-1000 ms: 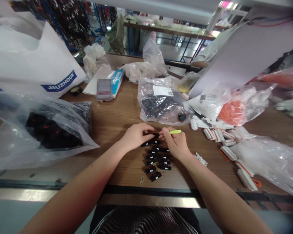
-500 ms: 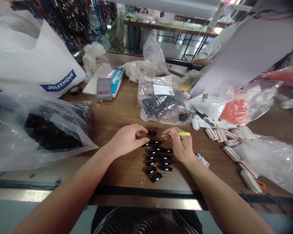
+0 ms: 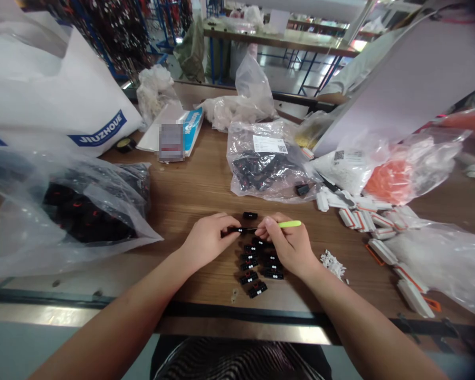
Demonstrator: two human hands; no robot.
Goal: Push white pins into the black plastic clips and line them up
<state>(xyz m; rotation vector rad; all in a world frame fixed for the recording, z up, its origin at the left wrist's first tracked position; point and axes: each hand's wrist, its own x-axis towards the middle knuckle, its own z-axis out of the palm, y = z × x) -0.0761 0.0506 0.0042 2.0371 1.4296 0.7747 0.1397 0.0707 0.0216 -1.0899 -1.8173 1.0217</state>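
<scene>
My left hand (image 3: 211,237) is closed, pinching one end of a black connector (image 3: 239,230) with two white dots. From the right, my right hand (image 3: 287,243) grips a slim tool with a yellow-green handle (image 3: 290,224). Its thin metal tip points at the held connector; whether they touch I cannot tell. Just beyond lies a single black connector (image 3: 250,215). Nearer to me, several black connectors (image 3: 249,278) with white dots lie in two rough columns, partly hidden by my right hand. A heap of small white pieces (image 3: 333,265) is right of my right wrist.
A clear bag of black parts (image 3: 265,171) lies behind my hands, another bag of black parts (image 3: 91,214) to the left. White housings with orange parts (image 3: 382,249) and bags line the right. A booklet (image 3: 192,129) and a tape roll (image 3: 125,144) are at the back left.
Both hands have moved slightly toward me, from the far connector to the one below it. My left fingers now grip that one, and the tool's tip has come down with them.
</scene>
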